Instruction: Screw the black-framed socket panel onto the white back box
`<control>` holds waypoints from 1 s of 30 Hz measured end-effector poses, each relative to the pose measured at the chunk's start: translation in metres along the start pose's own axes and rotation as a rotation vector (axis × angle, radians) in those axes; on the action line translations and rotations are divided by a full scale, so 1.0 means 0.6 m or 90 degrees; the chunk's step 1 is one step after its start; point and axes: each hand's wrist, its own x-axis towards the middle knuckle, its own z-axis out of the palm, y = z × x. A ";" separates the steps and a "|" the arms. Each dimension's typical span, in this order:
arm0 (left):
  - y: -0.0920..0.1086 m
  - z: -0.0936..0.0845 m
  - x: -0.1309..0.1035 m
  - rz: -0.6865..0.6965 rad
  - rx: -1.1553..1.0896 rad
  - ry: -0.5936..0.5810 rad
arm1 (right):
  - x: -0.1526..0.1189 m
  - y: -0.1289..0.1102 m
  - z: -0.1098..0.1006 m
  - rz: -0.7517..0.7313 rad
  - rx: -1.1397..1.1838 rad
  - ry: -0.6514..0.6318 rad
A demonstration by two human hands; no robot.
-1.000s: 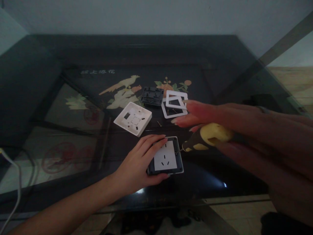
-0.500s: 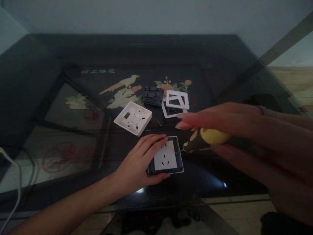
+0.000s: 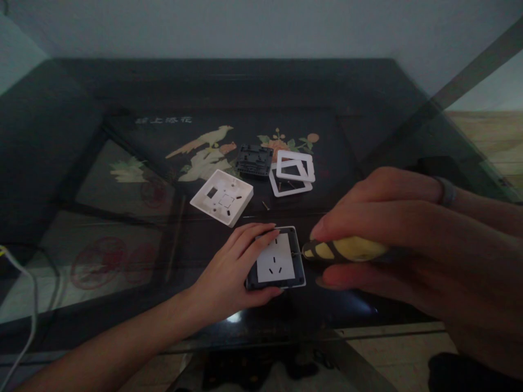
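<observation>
A wall socket (image 3: 275, 264) with a white face and dark rim sits in a white box near the table's front edge. My left hand (image 3: 237, 264) grips it from the left, fingers on its top and thumb along its lower edge. From the right, my right hand (image 3: 392, 234) holds a yellow and black screwdriver (image 3: 347, 249) around its handle. The screwdriver's shaft reaches the socket's right side; the tip is too small to make out clearly.
Behind the socket lie an open white box (image 3: 224, 197), a dark socket module (image 3: 255, 160), two overlapping white frames (image 3: 310, 170) and a loose screw (image 3: 266, 206). More screws show inside the frames. A white cable (image 3: 33, 305) hangs at the left.
The fingers of my right hand have shifted around the screwdriver handle, and the handle has turned, showing a different yellow and black pattern. My left hand and the socket have hardly moved.
</observation>
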 end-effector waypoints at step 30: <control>-0.003 -0.051 -0.009 -0.177 -0.074 -0.115 | -0.054 0.078 0.049 0.300 0.345 0.315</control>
